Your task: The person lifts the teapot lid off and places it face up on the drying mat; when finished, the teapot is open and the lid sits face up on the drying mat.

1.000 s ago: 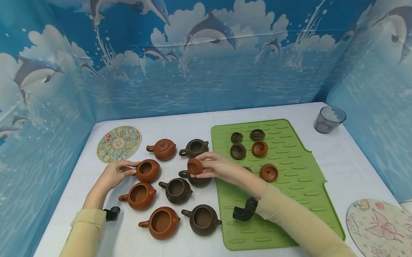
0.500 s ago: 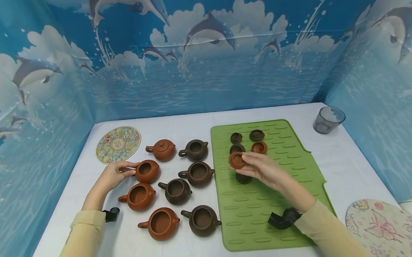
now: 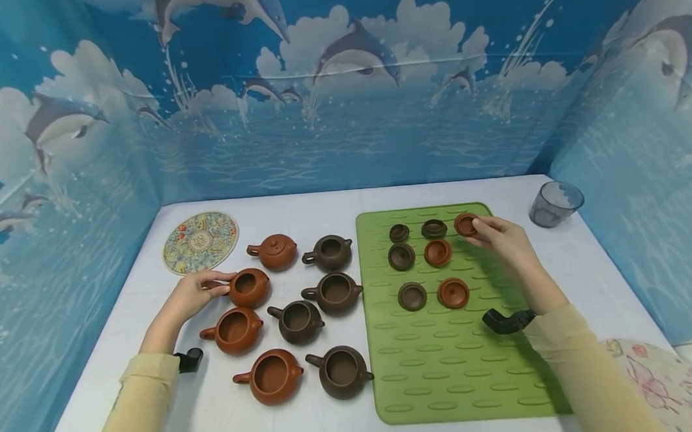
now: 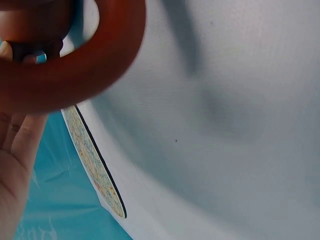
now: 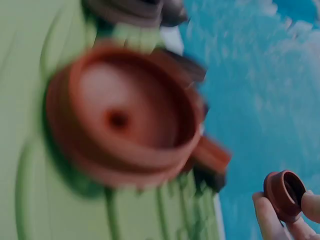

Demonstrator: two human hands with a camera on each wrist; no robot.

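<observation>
In the head view my left hand (image 3: 194, 294) pinches the handle of a small reddish-brown teapot (image 3: 249, 287), which has no lid on. My right hand (image 3: 507, 245) holds a reddish-brown teapot lid (image 3: 465, 224) between thumb and fingers over the far right part of a green mat (image 3: 471, 372); the right wrist view shows this lid (image 5: 281, 195) too. Several other lids, dark brown and reddish, lie on the mat, such as a reddish lid (image 3: 453, 293) and a dark lid (image 3: 412, 296). A large blurred teapot handle (image 4: 122, 55) partly hides the left hand (image 4: 17, 165) in the left wrist view.
Several lidless teapots stand around the held one, including a dark teapot (image 3: 341, 371) and a reddish teapot (image 3: 272, 376). One lidded teapot (image 3: 274, 252) is behind. A patterned round mat (image 3: 200, 242) lies far left, a grey glass (image 3: 555, 203) far right, a floral mat (image 3: 677, 381) near right.
My right hand has carried the reddish lid rightward, from above the dark teapots to the mat's far right. The left hand stays at the same teapot.
</observation>
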